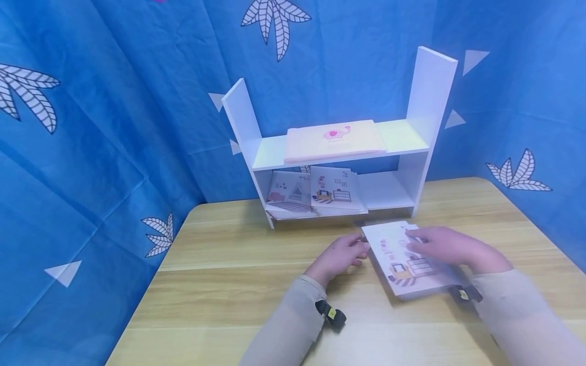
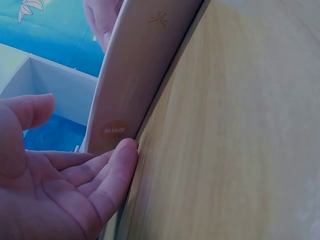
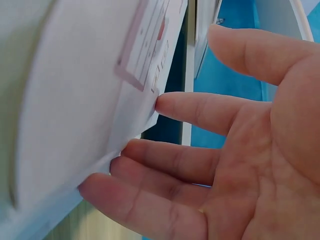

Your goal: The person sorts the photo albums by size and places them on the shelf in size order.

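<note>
A white picture book (image 1: 398, 254) with a printed room drawing lies at a slant above the wooden table, in front of the shelf. What looks like another cover edge shows from beneath it. At its left edge is my left hand (image 1: 341, 256); in the left wrist view the straight fingertips (image 2: 122, 155) touch the book's spine (image 2: 132, 80). My right hand (image 1: 446, 249) is at the book's right side. Its nearly straight fingers (image 3: 185, 165) touch the edge of the book (image 3: 85, 100) in the right wrist view, with the thumb apart.
Behind the book stands a white two-level shelf (image 1: 432, 96). On its upper board lies a pale pink elephant-print book (image 1: 336, 142). Lower down lean a tent-print book (image 1: 290, 190) and a room-print book (image 1: 336, 188). A blue curtain (image 1: 174, 76) surrounds the wooden table (image 1: 220, 284).
</note>
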`<act>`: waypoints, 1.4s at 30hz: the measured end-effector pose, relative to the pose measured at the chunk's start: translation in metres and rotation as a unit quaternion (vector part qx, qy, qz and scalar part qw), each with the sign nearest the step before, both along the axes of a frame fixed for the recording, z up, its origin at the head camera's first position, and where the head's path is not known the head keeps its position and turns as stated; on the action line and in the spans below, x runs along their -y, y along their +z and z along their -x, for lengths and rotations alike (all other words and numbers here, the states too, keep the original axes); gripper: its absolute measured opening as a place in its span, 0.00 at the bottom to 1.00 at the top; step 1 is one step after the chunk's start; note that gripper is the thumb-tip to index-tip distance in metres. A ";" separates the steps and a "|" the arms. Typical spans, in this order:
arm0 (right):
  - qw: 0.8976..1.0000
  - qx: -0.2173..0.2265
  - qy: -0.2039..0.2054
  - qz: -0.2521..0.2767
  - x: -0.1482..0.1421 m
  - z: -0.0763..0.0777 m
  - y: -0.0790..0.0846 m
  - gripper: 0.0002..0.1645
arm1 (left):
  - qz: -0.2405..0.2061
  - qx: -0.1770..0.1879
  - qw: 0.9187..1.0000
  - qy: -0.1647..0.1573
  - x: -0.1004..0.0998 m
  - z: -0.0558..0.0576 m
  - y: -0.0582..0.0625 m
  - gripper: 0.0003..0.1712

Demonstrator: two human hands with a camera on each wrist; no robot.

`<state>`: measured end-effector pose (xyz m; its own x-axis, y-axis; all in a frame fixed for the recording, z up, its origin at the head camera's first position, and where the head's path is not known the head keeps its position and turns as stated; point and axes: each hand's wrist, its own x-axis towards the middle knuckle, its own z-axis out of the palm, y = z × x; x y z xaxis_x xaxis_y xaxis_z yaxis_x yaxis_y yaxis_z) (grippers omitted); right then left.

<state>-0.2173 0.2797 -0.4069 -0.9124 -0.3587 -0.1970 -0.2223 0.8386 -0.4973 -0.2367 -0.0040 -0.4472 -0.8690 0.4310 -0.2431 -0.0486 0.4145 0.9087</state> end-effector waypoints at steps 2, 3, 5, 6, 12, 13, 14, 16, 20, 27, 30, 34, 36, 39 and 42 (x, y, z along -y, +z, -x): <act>1.000 0.002 0.004 0.004 0.003 -0.001 0.000 0.41 | -0.004 -0.001 1.000 0.001 0.000 0.000 0.000 0.36; 1.000 0.003 0.006 0.005 0.004 -0.002 0.000 0.41 | -0.006 -0.001 1.000 0.002 -0.001 0.000 -0.001 0.35; 1.000 0.006 0.006 0.007 0.007 -0.003 0.001 0.41 | -0.008 -0.003 1.000 0.004 -0.001 0.000 -0.001 0.33; 1.000 0.007 0.005 0.007 0.008 -0.003 0.001 0.41 | -0.009 -0.004 1.000 0.006 -0.001 0.000 -0.001 0.32; 1.000 0.001 0.003 0.012 0.007 -0.001 0.000 0.40 | -0.015 -0.003 1.000 0.019 -0.003 0.001 -0.002 0.32; 1.000 0.000 0.002 0.016 0.006 0.000 -0.001 0.40 | -0.018 -0.003 1.000 0.020 -0.003 0.001 -0.002 0.32; 1.000 -0.001 0.001 0.021 0.004 0.002 -0.001 0.39 | -0.019 -0.004 1.000 0.021 -0.003 0.001 -0.003 0.32; 0.999 0.002 -0.005 0.033 -0.001 0.004 -0.003 0.39 | -0.022 -0.006 0.999 0.023 -0.003 0.001 -0.004 0.31; 0.995 0.033 -0.022 0.092 -0.014 0.010 -0.006 0.39 | -0.020 -0.007 0.999 0.026 -0.004 0.001 -0.004 0.31; 0.964 0.112 -0.069 0.233 -0.033 0.015 -0.012 0.44 | -0.023 -0.006 0.999 0.030 -0.005 0.001 -0.004 0.31; 0.952 0.124 -0.086 0.267 -0.038 0.016 -0.015 0.46 | -0.026 -0.004 0.999 0.031 -0.006 0.000 -0.003 0.32; 0.935 0.144 -0.110 0.305 -0.039 0.017 -0.017 0.47 | -0.045 0.001 0.998 0.039 -0.009 0.000 -0.004 0.32; 0.928 0.150 -0.117 0.321 -0.038 0.017 -0.018 0.45 | -0.060 0.006 0.997 0.051 -0.012 -0.001 -0.005 0.32; 0.919 0.156 -0.130 0.339 -0.033 0.018 -0.019 0.44 | -0.073 0.012 0.994 0.079 -0.017 -0.003 -0.006 0.32; 0.913 0.154 -0.139 0.350 -0.028 0.019 -0.021 0.43 | -0.072 0.015 0.991 0.107 -0.021 -0.006 -0.005 0.32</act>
